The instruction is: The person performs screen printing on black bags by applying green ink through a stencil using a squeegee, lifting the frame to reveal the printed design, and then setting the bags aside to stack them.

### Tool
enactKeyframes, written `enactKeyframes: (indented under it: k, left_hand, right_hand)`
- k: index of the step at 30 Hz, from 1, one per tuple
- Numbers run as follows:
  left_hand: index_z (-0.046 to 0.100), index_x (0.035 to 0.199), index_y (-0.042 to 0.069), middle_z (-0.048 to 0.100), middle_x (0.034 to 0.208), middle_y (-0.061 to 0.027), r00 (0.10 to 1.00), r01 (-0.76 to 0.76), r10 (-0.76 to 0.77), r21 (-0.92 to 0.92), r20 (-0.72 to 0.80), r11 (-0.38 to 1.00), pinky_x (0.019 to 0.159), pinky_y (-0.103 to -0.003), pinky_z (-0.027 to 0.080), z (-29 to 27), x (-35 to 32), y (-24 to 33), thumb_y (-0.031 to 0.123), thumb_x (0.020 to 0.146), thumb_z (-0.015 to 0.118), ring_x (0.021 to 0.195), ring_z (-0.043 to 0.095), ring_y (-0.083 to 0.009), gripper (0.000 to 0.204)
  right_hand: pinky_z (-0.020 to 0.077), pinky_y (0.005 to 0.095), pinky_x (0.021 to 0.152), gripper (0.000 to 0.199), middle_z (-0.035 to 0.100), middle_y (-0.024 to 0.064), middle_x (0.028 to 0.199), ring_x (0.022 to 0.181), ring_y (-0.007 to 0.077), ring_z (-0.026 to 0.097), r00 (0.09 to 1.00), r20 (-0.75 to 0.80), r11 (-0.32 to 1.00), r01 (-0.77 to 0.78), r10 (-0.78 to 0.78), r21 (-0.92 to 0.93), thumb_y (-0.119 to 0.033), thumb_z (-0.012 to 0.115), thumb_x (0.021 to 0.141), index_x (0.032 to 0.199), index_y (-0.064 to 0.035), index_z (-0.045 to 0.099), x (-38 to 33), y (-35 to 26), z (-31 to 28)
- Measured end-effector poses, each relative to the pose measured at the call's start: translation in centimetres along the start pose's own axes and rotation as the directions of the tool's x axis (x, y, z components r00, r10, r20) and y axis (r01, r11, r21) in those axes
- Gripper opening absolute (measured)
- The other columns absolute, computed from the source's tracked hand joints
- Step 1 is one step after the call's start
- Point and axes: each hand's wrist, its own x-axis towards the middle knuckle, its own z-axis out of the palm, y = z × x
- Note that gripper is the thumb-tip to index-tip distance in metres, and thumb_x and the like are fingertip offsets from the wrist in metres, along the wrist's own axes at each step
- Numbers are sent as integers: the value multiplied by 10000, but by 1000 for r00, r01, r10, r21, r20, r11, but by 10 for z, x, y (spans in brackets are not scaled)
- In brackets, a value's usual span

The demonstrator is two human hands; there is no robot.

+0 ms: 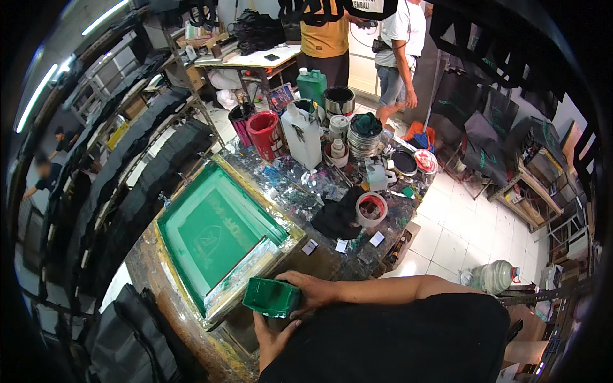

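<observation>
Both my hands hold a small rectangular container (271,297) with green paint coating its inside, tilted so that its opening shows. My right hand (313,291) wraps round its right side. From below, my left hand (271,337) grips its near edge with thumb and fingers. Just beyond the container lies a screen-printing frame (292,239), its mesh (204,220) covered in green ink with a faint design in the middle. A long squeegee (246,271), smeared white and green, rests along the frame's near right side.
Behind the frame, a paint-stained table (287,185) carries a red bucket (267,135), a white jerrycan (301,137), several paint tins, a black cloth (338,214) and a pink-rimmed tub (371,209). Black bags (137,338) lie at the left. Two people stand at the back.
</observation>
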Motion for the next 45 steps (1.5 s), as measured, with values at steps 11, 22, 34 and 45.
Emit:
enactKeyframes:
  k: [11, 22, 34, 45]
  left_hand:
    - [575, 1331, -2, 697, 1240, -119, 990, 135, -142, -185, -23, 973, 969, -380, 562, 13, 9, -33, 121, 652, 1010, 1113, 695, -228, 816]
    - [675, 1217, -8, 751, 1137, -113, 991, 87, -89, -22, -98, 996, 913, -377, 580, 10, 13, -25, 224, 603, 1031, 1030, 726, -212, 747]
    - [632, 1265, -14, 720, 1204, -127, 990, 122, -129, -106, -58, 987, 963, -397, 565, 11, 11, -24, 265, 586, 1056, 1102, 704, -233, 848]
    - [636, 1272, 30, 718, 1217, -117, 990, 143, -143, -1, 8, 990, 961, -399, 557, 3, 8, -33, 310, 580, 1060, 1133, 700, -244, 859]
  right_hand:
    - [358, 467, 1206, 1108, 463, 181, 1536, 1452, 354, 441, 997, 72, 997, 11, -17, 77, -330, 966, 709, 1568, -9, 344, 2, 1, 3]
    - [337, 482, 1222, 1131, 460, 214, 1551, 1462, 376, 440, 994, 104, 995, -23, 12, 100, -404, 946, 709, 1575, -1, 341, 7, -1, 6]
    - [349, 478, 1218, 1160, 461, 220, 1549, 1471, 383, 434, 996, 83, 995, 27, -34, 94, -404, 946, 702, 1591, -13, 312, 4, 2, 5]
    - [371, 473, 1213, 1253, 451, 208, 1579, 1472, 374, 445, 991, 124, 987, -70, 52, 144, -331, 1005, 633, 1606, -6, 285, 11, -5, 1]
